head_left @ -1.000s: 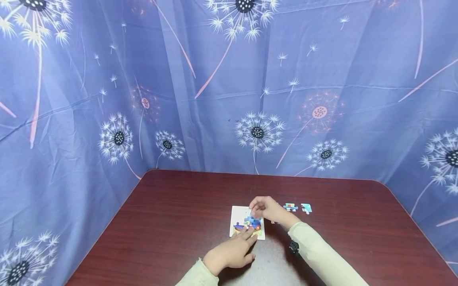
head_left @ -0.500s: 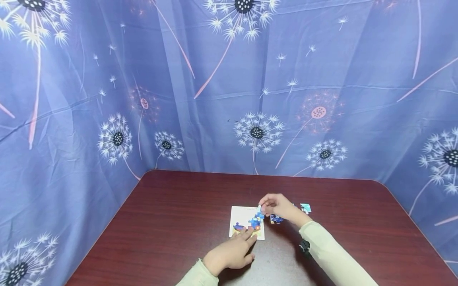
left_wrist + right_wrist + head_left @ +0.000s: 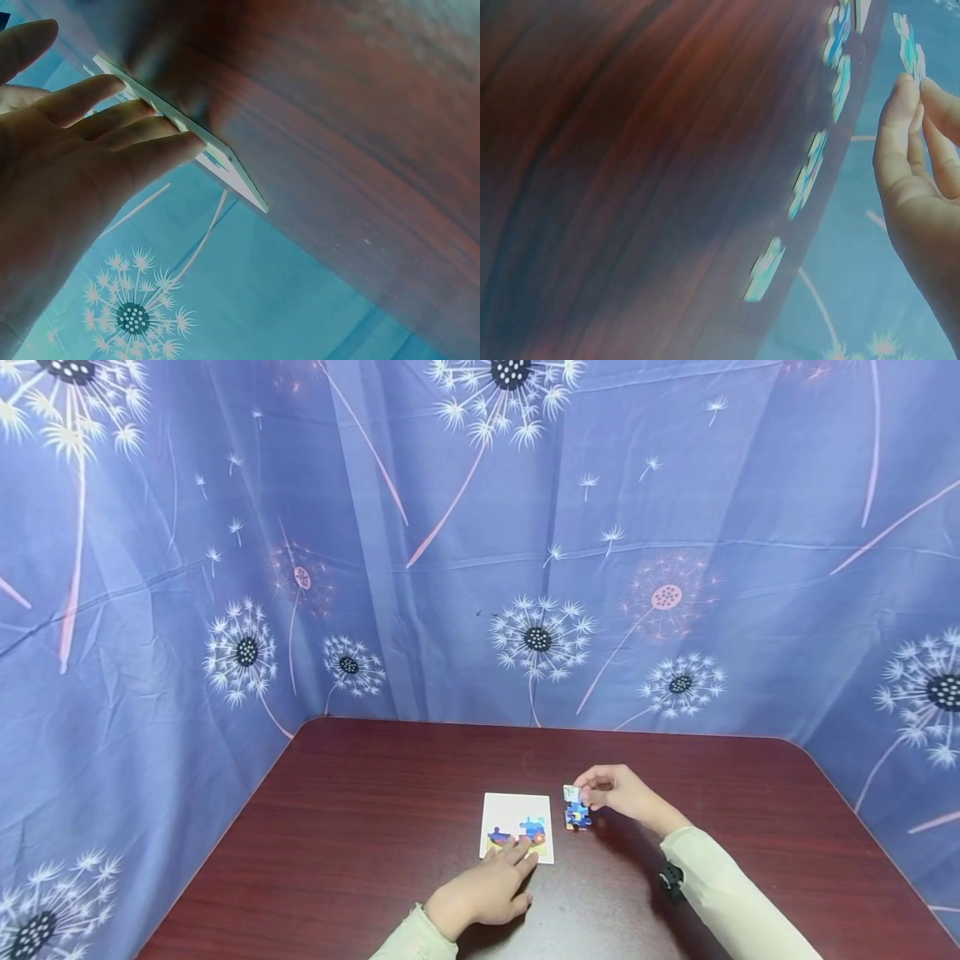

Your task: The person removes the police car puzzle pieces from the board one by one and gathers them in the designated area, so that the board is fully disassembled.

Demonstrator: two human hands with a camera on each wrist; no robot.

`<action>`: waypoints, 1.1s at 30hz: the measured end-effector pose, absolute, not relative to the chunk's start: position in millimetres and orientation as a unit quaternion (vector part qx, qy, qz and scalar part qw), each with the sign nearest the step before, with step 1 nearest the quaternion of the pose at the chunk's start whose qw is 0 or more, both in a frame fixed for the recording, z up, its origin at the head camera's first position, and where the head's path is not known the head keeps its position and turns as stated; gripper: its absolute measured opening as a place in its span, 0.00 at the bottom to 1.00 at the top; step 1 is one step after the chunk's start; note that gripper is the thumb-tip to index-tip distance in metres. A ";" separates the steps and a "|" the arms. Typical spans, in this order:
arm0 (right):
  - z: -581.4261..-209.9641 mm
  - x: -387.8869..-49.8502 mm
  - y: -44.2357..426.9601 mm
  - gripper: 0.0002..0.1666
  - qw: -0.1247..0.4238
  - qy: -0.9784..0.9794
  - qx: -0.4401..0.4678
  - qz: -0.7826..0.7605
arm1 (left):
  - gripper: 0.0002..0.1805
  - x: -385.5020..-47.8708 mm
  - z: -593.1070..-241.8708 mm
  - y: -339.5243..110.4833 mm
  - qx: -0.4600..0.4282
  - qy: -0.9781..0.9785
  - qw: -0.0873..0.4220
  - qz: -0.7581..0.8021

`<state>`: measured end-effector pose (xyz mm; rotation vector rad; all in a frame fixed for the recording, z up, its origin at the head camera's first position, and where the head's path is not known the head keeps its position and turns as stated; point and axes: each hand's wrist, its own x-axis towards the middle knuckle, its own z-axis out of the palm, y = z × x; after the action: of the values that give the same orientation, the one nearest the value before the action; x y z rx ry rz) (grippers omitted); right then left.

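My left hand (image 3: pixel 487 889) lies with straight fingers on the near edge of a white square puzzle board (image 3: pixel 501 807). Fitted pieces with a blue and yellow picture (image 3: pixel 532 831) cover part of the board's lower half; my fingers hide some of it. In the left wrist view the fingertips (image 3: pixel 191 142) touch the board's edge. To the right of the board my right hand (image 3: pixel 622 795) pinches a jigsaw piece (image 3: pixel 909 46) between thumb and fingers, held up above the table. Below it a loose blue jigsaw piece (image 3: pixel 577 817) lies on the table.
In the right wrist view several loose jigsaw pieces (image 3: pixel 808 176) lie in a row on the dark red wooden table (image 3: pixel 360 827). My right hand hides some of them in the head view. A blue dandelion-print curtain (image 3: pixel 450 610) hangs behind the table.
My right hand has moved right, from over the board to beside it, still pinching a jigsaw piece. The blue loose piece on the table has come into sight. My left hand stays put.
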<state>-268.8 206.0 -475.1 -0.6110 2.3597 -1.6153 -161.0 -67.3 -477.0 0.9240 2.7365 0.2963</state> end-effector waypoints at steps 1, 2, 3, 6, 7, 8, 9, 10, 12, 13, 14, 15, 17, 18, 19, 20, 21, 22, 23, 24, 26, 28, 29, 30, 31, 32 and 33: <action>-475.5 -268.7 209.5 0.11 0.108 0.803 -0.206 -0.548 | 0.32 -160.8 -477.1 -67.5 0.316 0.936 0.118 0.101; -476.2 -268.6 213.0 0.11 0.107 0.804 -0.204 -0.547 | 0.32 -160.5 -477.0 -67.6 0.316 0.936 0.118 0.101; -476.7 -268.5 216.5 0.11 0.107 0.805 -0.204 -0.547 | 0.32 -160.3 -477.3 -67.7 0.317 0.936 0.117 0.100; -478.0 -267.4 227.0 0.11 0.109 0.807 -0.201 -0.545 | 0.32 -159.9 -477.4 -67.7 0.319 0.935 0.117 0.101; -478.5 -266.9 230.2 0.11 0.110 0.807 -0.201 -0.545 | 0.32 -159.8 -477.3 -67.7 0.319 0.935 0.117 0.102; -479.1 -266.5 233.3 0.11 0.110 0.806 -0.200 -0.545 | 0.32 -159.8 -477.1 -67.8 0.319 0.935 0.118 0.102; -479.8 -266.2 236.3 0.11 0.111 0.806 -0.200 -0.545 | 0.32 -159.9 -477.4 -67.9 0.319 0.935 0.118 0.103; -480.6 -265.8 238.9 0.11 0.110 0.806 -0.199 -0.547 | 0.32 -160.1 -477.4 -68.1 0.318 0.935 0.119 0.104; -482.1 -264.7 243.8 0.12 0.111 0.805 -0.197 -0.548 | 0.32 -160.4 -477.5 -68.4 0.317 0.935 0.118 0.104; -482.9 -264.1 246.1 0.12 0.113 0.805 -0.197 -0.548 | 0.32 -160.6 -478.1 -68.5 0.317 0.935 0.118 0.104; -483.5 -263.3 248.0 0.12 0.112 0.805 -0.194 -0.548 | 0.32 -160.7 -478.1 -68.6 0.317 0.935 0.118 0.104; -484.2 -262.5 249.8 0.12 0.113 0.807 -0.192 -0.547 | 0.32 -160.7 -478.1 -68.7 0.316 0.936 0.117 0.104; -485.1 -260.7 252.9 0.12 0.114 0.811 -0.187 -0.542 | 0.32 -160.7 -477.9 -68.8 0.316 0.936 0.117 0.105; -485.4 -259.8 254.1 0.12 0.114 0.814 -0.181 -0.540 | 0.32 -160.7 -478.0 -68.8 0.316 0.936 0.116 0.105; -486.2 -259.1 255.1 0.12 0.113 0.816 -0.176 -0.539 | 0.32 -160.5 -478.0 -68.8 0.316 0.936 0.117 0.106; -486.8 -258.3 255.6 0.12 0.113 0.819 -0.170 -0.536 | 0.32 -160.4 -477.5 -68.8 0.315 0.936 0.118 0.107; -487.4 -257.7 256.2 0.12 0.114 0.821 -0.166 -0.534 | 0.32 -160.1 -477.2 -68.9 0.314 0.936 0.119 0.107; -488.0 -257.1 256.4 0.12 0.114 0.824 -0.161 -0.532 | 0.33 -160.0 -477.3 -68.9 0.313 0.936 0.121 0.108; -488.9 -256.7 256.6 0.11 0.114 0.826 -0.156 -0.530 | 0.33 -159.7 -477.0 -69.0 0.312 0.936 0.122 0.109; -489.1 -256.0 256.4 0.11 0.115 0.826 -0.150 -0.530 | 0.33 -159.6 -477.0 -69.0 0.311 0.936 0.124 0.109; -489.8 -254.9 256.3 0.11 0.114 0.828 -0.151 -0.527 | 0.33 -159.2 -476.6 -69.1 0.311 0.936 0.126 0.111; -490.5 -253.8 256.4 0.11 0.112 0.830 -0.150 -0.525 | 0.33 -159.1 -476.1 -69.2 0.311 0.935 0.127 0.113; -490.6 -253.2 256.6 0.10 0.111 0.830 -0.151 -0.525 | 0.33 -159.2 -475.9 -69.1 0.311 0.935 0.127 0.113; -490.5 -252.6 256.7 0.11 0.111 0.832 -0.152 -0.523 | 0.33 -159.2 -475.8 -69.1 0.311 0.935 0.127 0.113; -490.6 -252.1 256.8 0.11 0.109 0.834 -0.154 -0.519 | 0.33 -159.3 -475.7 -69.2 0.312 0.935 0.126 0.113; -490.8 -251.8 256.7 0.10 0.106 0.837 -0.151 -0.515 | 0.33 -159.4 -475.7 -69.2 0.312 0.935 0.126 0.112; -491.1 -251.5 256.6 0.10 0.103 0.841 -0.149 -0.509 | 0.33 -159.6 -476.1 -69.2 0.313 0.935 0.125 0.112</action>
<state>-251.5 256.6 -491.1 -0.4402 2.4821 -1.5018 -159.6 -69.2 -476.1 0.9129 2.7240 0.3262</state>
